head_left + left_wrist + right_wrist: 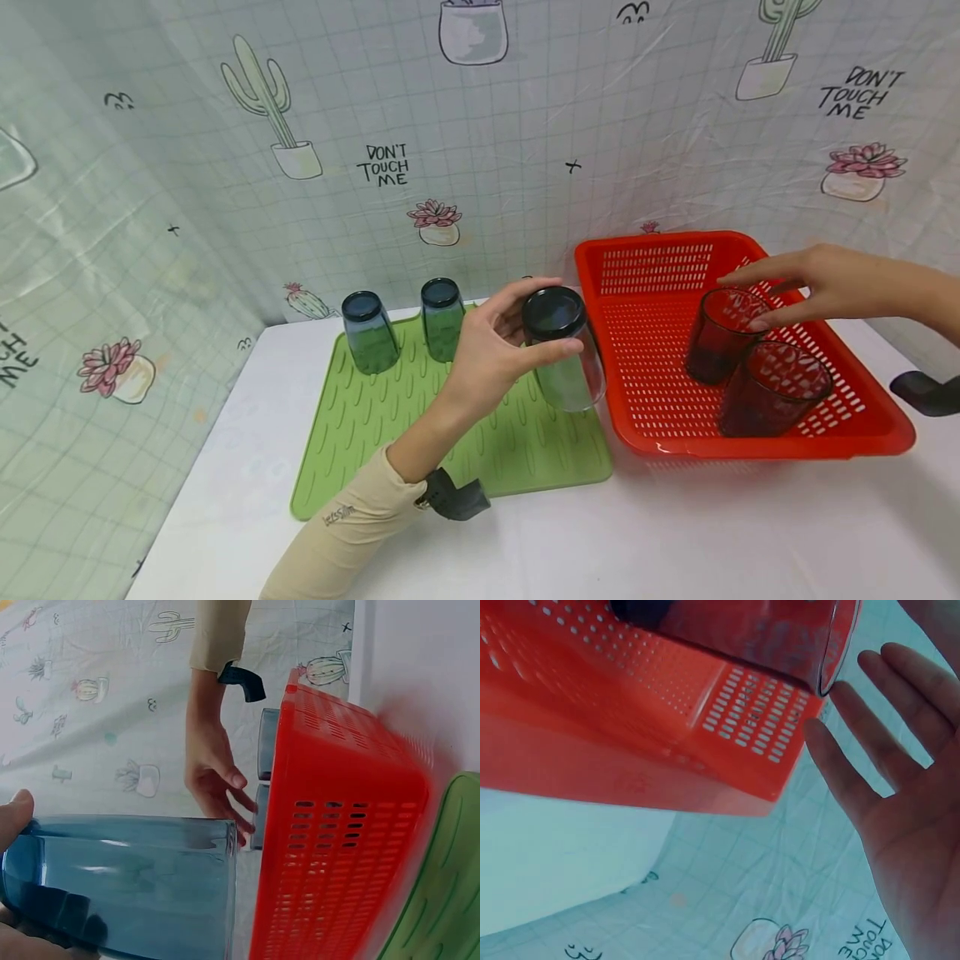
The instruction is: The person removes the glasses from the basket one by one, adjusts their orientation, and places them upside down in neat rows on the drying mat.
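Observation:
My left hand (483,358) grips a bluish drinking glass (585,379) near its dark base. The glass is upside down, mouth facing down, over the right part of a green ridged mat (360,454). In the left wrist view this glass (150,874) looks smooth and see-through. Inside a red perforated basket (738,447), two more glasses lean with their mouths up. Fingers spread, my right hand (825,283) hovers at the rim of the rear glass (705,350); in the right wrist view its long fingers are nearly straight. The front glass (772,404) leans close beside.
Two upturned glasses stand at the mat's back edge, a left one (369,337) and a right one (442,325). A cloth printed with cacti (495,192) hangs behind the white table (600,542). The basket's left wall stands right beside the mat.

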Tool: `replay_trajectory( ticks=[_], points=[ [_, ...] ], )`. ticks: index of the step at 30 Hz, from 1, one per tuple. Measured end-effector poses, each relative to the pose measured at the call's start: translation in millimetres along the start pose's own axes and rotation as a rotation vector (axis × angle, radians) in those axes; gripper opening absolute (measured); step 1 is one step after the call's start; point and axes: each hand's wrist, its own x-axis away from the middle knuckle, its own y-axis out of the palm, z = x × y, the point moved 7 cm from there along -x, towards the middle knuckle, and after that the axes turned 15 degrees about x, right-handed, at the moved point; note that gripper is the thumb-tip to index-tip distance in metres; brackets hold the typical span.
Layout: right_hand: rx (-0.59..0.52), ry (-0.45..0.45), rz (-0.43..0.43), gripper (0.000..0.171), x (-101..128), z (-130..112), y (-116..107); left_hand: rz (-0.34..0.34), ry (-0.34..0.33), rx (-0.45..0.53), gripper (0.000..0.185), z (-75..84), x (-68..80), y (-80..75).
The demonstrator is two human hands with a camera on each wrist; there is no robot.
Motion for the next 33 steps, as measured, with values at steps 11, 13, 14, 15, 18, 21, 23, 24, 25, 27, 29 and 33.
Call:
replay_trajectory(
  ticks=[11,13,14,15,18,21,23,24,25,27,29,33],
  points=[
    [-0.005,0.054,-0.114,0.075,-4,6,13,0.029,-0.006,-0.014,0.061,-1.5,0.0,-6.3],
    [0.004,0.052,-0.120,0.075,-5,6,14,0.029,0.001,-0.017,0.061,-1.4,-0.7,-7.4],
    [0.009,0.050,-0.124,0.076,-5,6,15,0.027,0.005,-0.016,0.061,-1.4,-1.0,-7.7],
    [0.016,0.049,-0.128,0.076,-6,7,15,0.026,0.006,-0.013,0.062,-1.7,-1.5,-8.1],
    [0.036,0.042,-0.139,0.076,-7,7,15,0.025,0.009,-0.007,0.062,-1.6,-2.2,-8.8],
    [0.041,0.018,-0.128,0.075,-8,6,14,0.026,0.003,-0.006,0.061,-2.0,-2.1,-9.1],
    [0.042,-0.010,-0.104,0.074,-7,5,12,0.029,-0.002,-0.010,0.061,-2.7,-1.9,-9.7],
    [0.044,-0.025,-0.091,0.073,-7,4,12,0.031,-0.005,-0.015,0.061,-3.2,-1.8,-10.2],
    [0.043,-0.036,-0.078,0.073,-6,4,11,0.034,-0.007,-0.020,0.061,-3.9,-1.7,-11.0],
    [0.044,-0.050,-0.060,0.072,-6,3,11,0.041,-0.009,-0.026,0.061,-5.2,-1.4,-12.9],
    [0.046,-0.049,-0.054,0.071,-7,3,11,0.047,-0.011,-0.031,0.061,-6.4,-1.2,-15.2],
    [0.028,-0.035,-0.055,0.071,-8,4,10,0.047,-0.003,-0.042,0.062,-8.5,-1.7,-19.1]
  ],
)
